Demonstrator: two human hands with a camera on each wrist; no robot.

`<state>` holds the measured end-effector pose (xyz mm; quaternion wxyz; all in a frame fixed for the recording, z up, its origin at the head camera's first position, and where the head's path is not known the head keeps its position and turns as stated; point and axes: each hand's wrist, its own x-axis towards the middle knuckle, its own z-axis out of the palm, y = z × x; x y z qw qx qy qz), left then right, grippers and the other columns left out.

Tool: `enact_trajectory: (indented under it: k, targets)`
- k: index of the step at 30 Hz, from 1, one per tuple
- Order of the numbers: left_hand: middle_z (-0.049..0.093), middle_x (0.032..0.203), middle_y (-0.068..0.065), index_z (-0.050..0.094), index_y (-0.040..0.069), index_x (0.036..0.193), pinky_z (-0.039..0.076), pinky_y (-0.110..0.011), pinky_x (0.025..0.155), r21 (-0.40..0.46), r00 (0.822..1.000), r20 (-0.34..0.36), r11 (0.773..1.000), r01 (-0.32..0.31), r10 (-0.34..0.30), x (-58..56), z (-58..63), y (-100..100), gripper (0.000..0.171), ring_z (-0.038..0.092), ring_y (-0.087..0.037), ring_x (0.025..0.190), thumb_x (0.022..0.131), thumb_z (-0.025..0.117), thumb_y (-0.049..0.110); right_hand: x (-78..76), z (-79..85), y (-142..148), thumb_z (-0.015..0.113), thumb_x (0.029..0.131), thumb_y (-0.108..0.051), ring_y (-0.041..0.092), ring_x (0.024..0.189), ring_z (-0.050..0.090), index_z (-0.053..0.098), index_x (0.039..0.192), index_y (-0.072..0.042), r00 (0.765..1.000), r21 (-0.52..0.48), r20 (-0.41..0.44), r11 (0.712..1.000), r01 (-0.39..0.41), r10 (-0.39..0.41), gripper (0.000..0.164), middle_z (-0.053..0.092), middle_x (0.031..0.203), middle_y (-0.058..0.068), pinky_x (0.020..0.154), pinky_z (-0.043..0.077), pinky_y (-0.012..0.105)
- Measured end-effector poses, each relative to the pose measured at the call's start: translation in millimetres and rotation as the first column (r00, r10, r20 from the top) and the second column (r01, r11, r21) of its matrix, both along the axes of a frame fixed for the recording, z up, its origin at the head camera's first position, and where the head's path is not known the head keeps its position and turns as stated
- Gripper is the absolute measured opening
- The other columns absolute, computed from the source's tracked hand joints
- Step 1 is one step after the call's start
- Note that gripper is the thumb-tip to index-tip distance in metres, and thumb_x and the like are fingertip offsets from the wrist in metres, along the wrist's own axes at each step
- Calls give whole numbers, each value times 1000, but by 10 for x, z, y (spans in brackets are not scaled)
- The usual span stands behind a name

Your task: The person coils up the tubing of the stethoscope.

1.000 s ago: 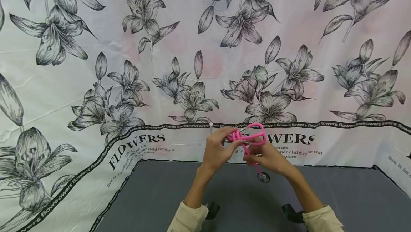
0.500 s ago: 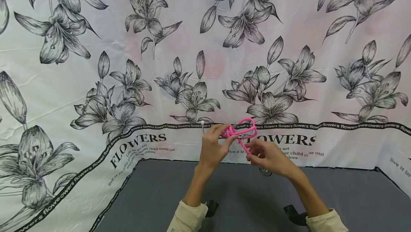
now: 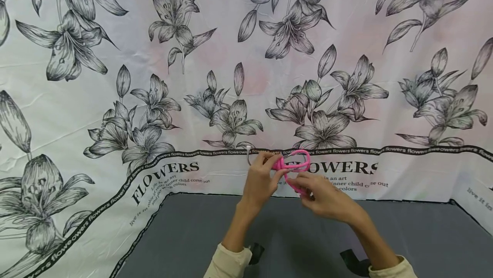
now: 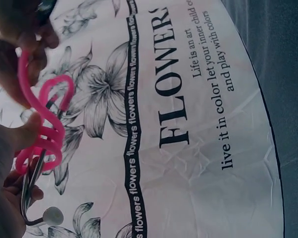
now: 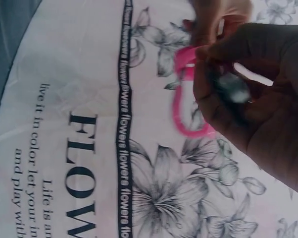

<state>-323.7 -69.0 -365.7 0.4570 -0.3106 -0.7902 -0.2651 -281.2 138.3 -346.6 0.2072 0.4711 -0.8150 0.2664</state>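
Observation:
A pink stethoscope point(image 3: 308, 160) is bunched into loops between the hands, off the table. In the head view my left hand point(image 3: 259, 179) pinches the bundled tubing and the metal ear tubes point(image 4: 36, 173). A white ear tip point(image 4: 53, 216) sticks out below that hand in the left wrist view. My right hand point(image 3: 323, 194), just to the right and lower, grips the tubing's free end. Within its fingers, the dark round chest piece point(image 5: 233, 89) shows in the right wrist view. A pink loop point(image 5: 188, 131) stands out from the bundle there.
A grey table point(image 3: 185, 235) lies below the hands. White cloth point(image 3: 215, 171) printed with black flowers and lettering covers the wall behind and the left side. Dark straps point(image 3: 352, 263) hang by the wrists.
My right hand has slid along the tubing and now covers the chest piece, which dangled below it earlier. The left hand keeps its hold on the bundle.

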Motion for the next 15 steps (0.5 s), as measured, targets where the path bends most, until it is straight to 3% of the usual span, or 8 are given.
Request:
enact_trajectory:
  k: [6,10,15]
  targets:
    - [66,114,-11,74,3,121,56,-20,71,-87,998,39,995,50,-46,5,-33,58,34,67,-19,91,90,82,14,42,48,27,70,89,14,8,84,68,77,102,-7,988,-133,-140,990,48,-67,26,77,98,2,72,57,23]
    - [66,116,-11,74,2,119,57,-18,74,-116,994,66,989,91,-84,15,-38,83,31,69,-20,93,91,79,13,7,48,52,73,89,13,7,78,65,76,103,-4,968,-209,-214,974,85,-130,22,76,94,3,69,52,18]
    - [65,118,-11,74,2,122,58,-18,78,-145,991,81,982,120,-109,25,-39,112,31,70,-19,96,93,77,13,-15,36,61,77,85,11,8,80,62,76,101,-5,940,-261,-267,955,140,-211,23,77,94,5,67,49,20]
